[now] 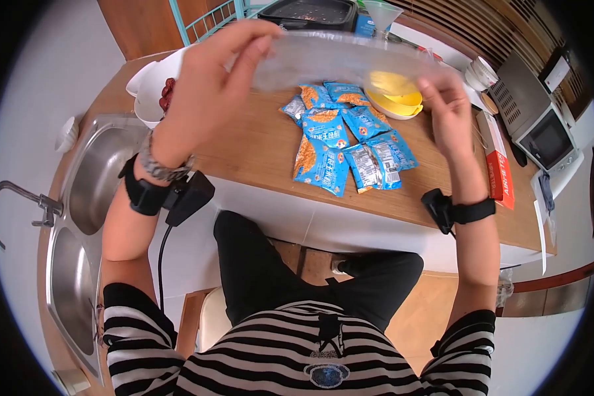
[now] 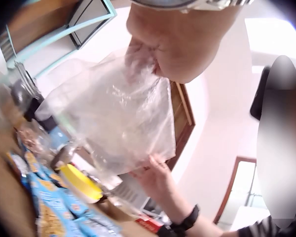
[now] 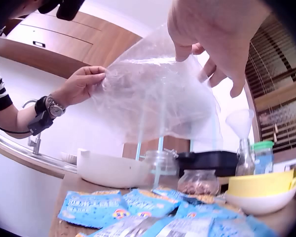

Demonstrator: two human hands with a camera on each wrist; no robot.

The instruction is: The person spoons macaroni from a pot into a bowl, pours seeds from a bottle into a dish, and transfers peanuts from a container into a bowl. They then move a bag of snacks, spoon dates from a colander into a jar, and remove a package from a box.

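A clear plastic bag stretches between both hands above the counter. My left hand pinches one end of it between thumb and fingers. At the other end, my right hand pinches the bag's edge. The bag hangs down broad and wrinkled in the right wrist view, its film see-through. Below it, several blue snack packets lie in a loose pile, some with their silver backs up.
Behind the packets, a yellow bowl sits in a white one. A white container with dark red pieces stands at the left, by the steel sink. A red box and a microwave are at the right. A black tray stands behind.
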